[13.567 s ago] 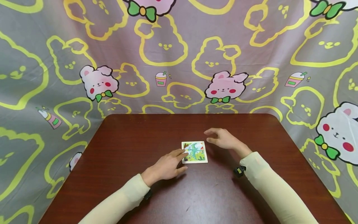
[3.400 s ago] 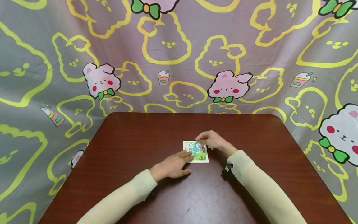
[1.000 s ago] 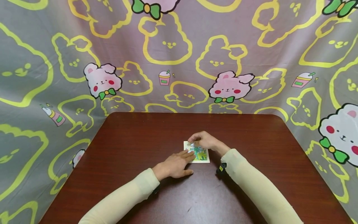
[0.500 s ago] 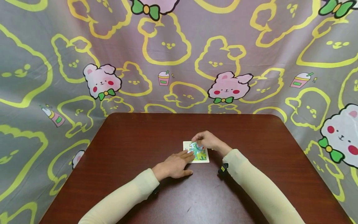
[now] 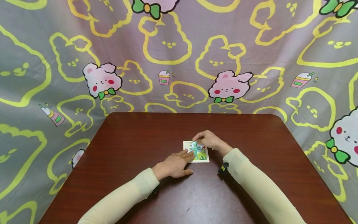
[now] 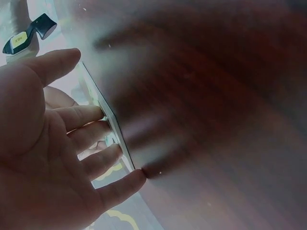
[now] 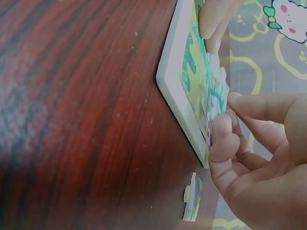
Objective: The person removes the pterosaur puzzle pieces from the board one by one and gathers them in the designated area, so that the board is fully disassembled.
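Note:
A small jigsaw puzzle [image 5: 199,157] with a dinosaur picture lies in a white-edged frame on the table. My left hand [image 5: 174,165] rests straight fingers on its left side; in the left wrist view those fingertips [image 6: 115,152] lie along the frame's edge. At the far edge of the puzzle, my right hand [image 5: 208,140] pinches a puzzle piece [image 7: 218,91], which stands tilted up from the board in the right wrist view. Pale bare backing shows at the board's far left corner. One loose puzzle piece [image 7: 193,199] lies on the table just right of the frame.
The brown wooden table [image 5: 134,133] extends around the puzzle on all sides. A patterned curtain [image 5: 179,71] hangs behind it and at both sides. A dark camera band [image 5: 223,168] sits on the right wrist.
The picture looked whole 13.6 s ago, with my right hand off to its right. Since then that hand has reached the board's far edge and pinched a piece. My left hand has barely moved lately.

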The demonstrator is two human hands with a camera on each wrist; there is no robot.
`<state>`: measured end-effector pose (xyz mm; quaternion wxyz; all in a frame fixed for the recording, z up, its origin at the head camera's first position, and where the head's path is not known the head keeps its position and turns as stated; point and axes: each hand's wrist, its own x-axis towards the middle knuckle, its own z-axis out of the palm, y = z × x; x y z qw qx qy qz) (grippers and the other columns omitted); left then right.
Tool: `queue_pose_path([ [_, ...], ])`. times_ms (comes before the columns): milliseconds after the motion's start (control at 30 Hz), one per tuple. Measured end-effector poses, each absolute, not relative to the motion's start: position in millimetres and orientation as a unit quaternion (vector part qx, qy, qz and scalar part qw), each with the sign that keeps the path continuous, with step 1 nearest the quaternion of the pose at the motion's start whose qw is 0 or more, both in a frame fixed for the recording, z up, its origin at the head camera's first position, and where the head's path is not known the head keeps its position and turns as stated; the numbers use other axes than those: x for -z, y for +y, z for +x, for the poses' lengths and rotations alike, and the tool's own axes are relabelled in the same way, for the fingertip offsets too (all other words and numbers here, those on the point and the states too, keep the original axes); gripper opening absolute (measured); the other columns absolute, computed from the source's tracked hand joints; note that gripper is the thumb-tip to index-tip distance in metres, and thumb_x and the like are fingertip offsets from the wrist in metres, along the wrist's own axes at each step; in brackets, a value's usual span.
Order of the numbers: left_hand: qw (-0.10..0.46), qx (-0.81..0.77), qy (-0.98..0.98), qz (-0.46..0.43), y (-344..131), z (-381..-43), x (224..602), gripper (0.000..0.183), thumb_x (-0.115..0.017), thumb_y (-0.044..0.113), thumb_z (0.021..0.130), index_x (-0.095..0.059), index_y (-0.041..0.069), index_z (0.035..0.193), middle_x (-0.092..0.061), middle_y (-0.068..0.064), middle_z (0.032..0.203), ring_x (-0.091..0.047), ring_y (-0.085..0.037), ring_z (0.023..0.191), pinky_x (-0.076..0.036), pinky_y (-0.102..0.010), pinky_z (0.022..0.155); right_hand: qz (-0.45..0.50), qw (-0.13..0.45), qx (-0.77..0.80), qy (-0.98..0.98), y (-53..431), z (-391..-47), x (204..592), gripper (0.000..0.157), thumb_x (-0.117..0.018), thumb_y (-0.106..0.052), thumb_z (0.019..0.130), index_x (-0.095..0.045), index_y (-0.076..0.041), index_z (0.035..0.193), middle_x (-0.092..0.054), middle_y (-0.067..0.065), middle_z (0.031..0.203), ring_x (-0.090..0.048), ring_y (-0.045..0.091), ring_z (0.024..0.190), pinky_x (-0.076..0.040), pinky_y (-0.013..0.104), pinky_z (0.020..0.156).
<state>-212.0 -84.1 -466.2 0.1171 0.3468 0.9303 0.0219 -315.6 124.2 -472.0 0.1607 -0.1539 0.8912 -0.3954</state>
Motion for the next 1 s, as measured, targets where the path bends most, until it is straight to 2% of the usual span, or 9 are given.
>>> queue_pose_path([
  [233,0.122,-0.02,0.931,0.344,-83.5,-211.6,465.4,0.068,-0.054,0.052,0.098,-0.038,0.02,0.156,-0.031,0.002,0.165,-0.026,-0.023,0.154,-0.04,-0.051,0.114,-0.174,0.166,0.394,0.887,123.9,-317.4,473.4,0.022,-0.061,-0.004,0.094,-0.078,-0.012,0.104,-0.075,0.008,0.109,-0.062,0.013,0.085,-0.05,0.026,0.068],
  [667,0.119,-0.021,0.93,0.347,-84.5,-211.4,466.0,0.067,-0.054,0.052,0.099,-0.038,0.019,0.155,-0.031,0.001,0.164,-0.027,-0.024,0.154,-0.039,-0.049,0.115,-0.165,0.15,0.387,0.895,124.0,-317.2,474.7,0.02,-0.067,-0.001,0.089,-0.079,-0.014,0.098,-0.076,0.005,0.097,-0.062,0.015,0.082,-0.05,0.025,0.066],
  [1000,0.115,-0.017,0.931,0.347,-84.8,-211.8,468.0,0.067,-0.054,0.052,0.098,-0.038,0.02,0.155,-0.031,0.002,0.164,-0.027,-0.023,0.154,-0.039,-0.048,0.116,-0.178,0.143,0.378,0.897,125.9,-316.6,473.8,0.02,-0.066,-0.004,0.092,-0.079,-0.017,0.099,-0.077,0.004,0.102,-0.064,0.013,0.084,-0.05,0.025,0.067],
])
